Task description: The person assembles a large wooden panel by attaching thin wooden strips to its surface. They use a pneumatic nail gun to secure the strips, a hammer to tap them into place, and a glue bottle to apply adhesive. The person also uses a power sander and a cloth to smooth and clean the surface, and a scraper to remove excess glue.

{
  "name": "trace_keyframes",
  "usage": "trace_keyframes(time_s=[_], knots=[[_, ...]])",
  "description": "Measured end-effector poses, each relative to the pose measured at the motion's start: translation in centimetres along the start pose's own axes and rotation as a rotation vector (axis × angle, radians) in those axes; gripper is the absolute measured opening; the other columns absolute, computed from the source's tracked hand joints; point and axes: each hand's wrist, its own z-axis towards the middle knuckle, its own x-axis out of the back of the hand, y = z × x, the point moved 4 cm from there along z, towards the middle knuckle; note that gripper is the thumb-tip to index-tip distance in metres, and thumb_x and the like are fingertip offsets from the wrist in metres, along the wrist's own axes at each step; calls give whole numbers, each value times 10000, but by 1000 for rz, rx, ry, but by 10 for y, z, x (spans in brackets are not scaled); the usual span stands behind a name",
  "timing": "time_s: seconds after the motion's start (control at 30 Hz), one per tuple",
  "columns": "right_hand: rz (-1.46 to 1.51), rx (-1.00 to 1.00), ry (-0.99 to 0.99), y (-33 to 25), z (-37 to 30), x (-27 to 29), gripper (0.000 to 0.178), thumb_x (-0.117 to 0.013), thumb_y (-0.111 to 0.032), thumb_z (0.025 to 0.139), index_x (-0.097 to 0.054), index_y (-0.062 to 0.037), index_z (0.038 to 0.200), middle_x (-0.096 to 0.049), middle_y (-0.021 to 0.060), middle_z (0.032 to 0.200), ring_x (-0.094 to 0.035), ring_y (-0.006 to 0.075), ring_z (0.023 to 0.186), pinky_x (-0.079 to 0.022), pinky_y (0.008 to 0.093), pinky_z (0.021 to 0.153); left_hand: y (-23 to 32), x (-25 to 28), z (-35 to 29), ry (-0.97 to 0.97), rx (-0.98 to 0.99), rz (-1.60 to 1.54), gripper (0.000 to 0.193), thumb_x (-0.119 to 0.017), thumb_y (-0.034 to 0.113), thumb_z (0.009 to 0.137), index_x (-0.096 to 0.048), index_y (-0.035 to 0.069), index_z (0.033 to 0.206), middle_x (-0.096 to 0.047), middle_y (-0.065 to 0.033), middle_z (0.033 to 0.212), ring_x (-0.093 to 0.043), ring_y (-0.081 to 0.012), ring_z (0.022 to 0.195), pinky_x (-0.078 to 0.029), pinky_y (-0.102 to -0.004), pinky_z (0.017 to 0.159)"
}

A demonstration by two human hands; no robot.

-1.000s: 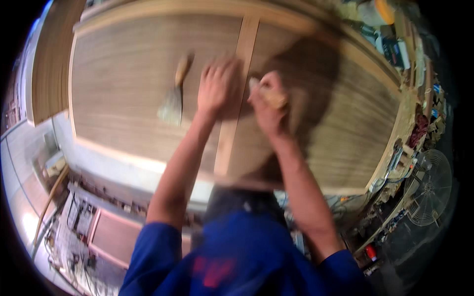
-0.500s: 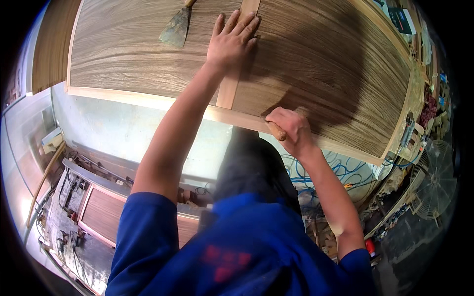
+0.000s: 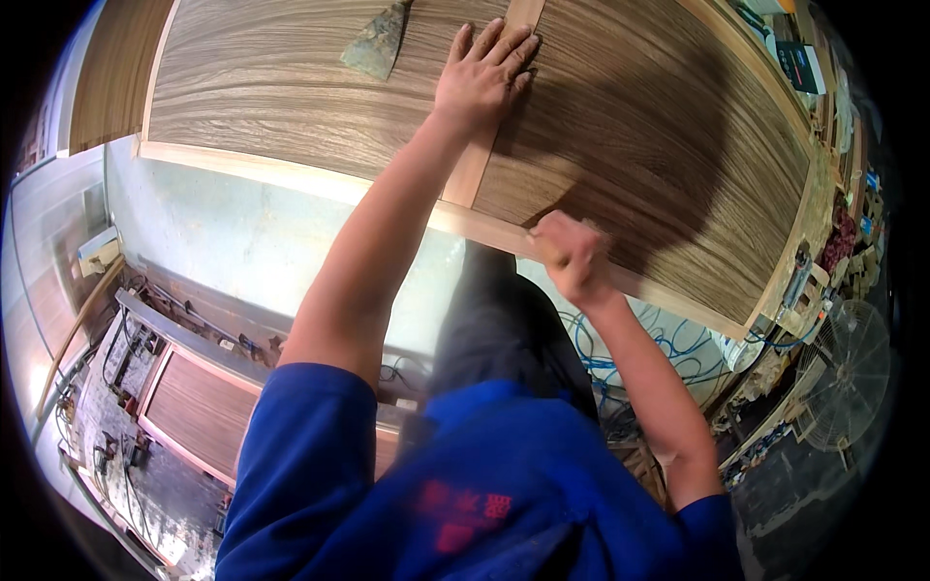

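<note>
Left hand [image 3: 481, 85] lies flat across centre strip [image 3: 471, 174]; right hand [image 3: 575, 244] clenches blurred wooden handle [image 3: 561, 259]. Strip, edging [image 3: 254, 174] in place; remainder unclear.

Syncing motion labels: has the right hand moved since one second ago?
Yes: judged against the wooden centre strip, the right hand has come nearer the body, from beside the strip's middle to the near edge rail.

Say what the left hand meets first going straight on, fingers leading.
Looks free as far as the picture shows: the left hand would run along the pale wood strip, though depth is hard to judge. The broad-bladed scraper lies left of that line.
</note>
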Motion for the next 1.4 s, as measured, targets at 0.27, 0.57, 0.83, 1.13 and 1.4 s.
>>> trace_keyframes(time_s=[0.27, 0.57, 0.83, 1.13, 1.4], knots=[[60, -54, -14, 4, -6, -5, 153, -670, -46, 769, -688, -61, 921, -691, 147, 953, -680, 404, 876, -543, 477, 737, 2, 9, 9, -43, 15, -92, 542, -423, 428, 1122, -417, 276, 1643, -370, 49, 1721, -242, -243, 1628, -137, -529, 1332], [251, -29, 363, 65, 149, 139, 58, -705, -28, 923, -673, -42, 877, -673, 110, 855, -660, 268, 792, -542, 372, 722, 4, 30, 14, -148, 6, -145, 665, -582, 363, 1052, -374, 222, 1667, -371, -18, 1722, -278, -309, 1613, -154, -565, 1321], [-223, -79, 230, 143, 347, 258, 215, -784, -273, 924, -737, -72, 985, -747, 171, 971, -720, 398, 940, -569, 466, 817, 8, 31, 24, -257, 11, -206, 713, -654, 375, 997, -430, 153, 1637, -351, -40, 1739, -279, -352, 1610, -156, -622, 1305], [-241, -191, 26, 146, 399, 264, 333, -804, -328, 917, -717, -12, 974, -735, 195, 887, -719, 403, 892, -548, 471, 798, -7, 25, 16, -302, 44, -229, 697, -682, 391, 965, -497, 153, 1594, -348, -28, 1745, -276, -353, 1614, -161, -661, 1291], [-125, -94, 256, 140, 342, 258, 217, -755, -261, 947, -737, -46, 943, -755, 156, 882, -750, 312, 835, -577, 449, 728, -11, 17, 17, -454, 53, -246, 758, -684, 387, 983, -409, 198, 1663, -313, -69, 1761, -233, -396, 1628, -90, -650, 1312]])
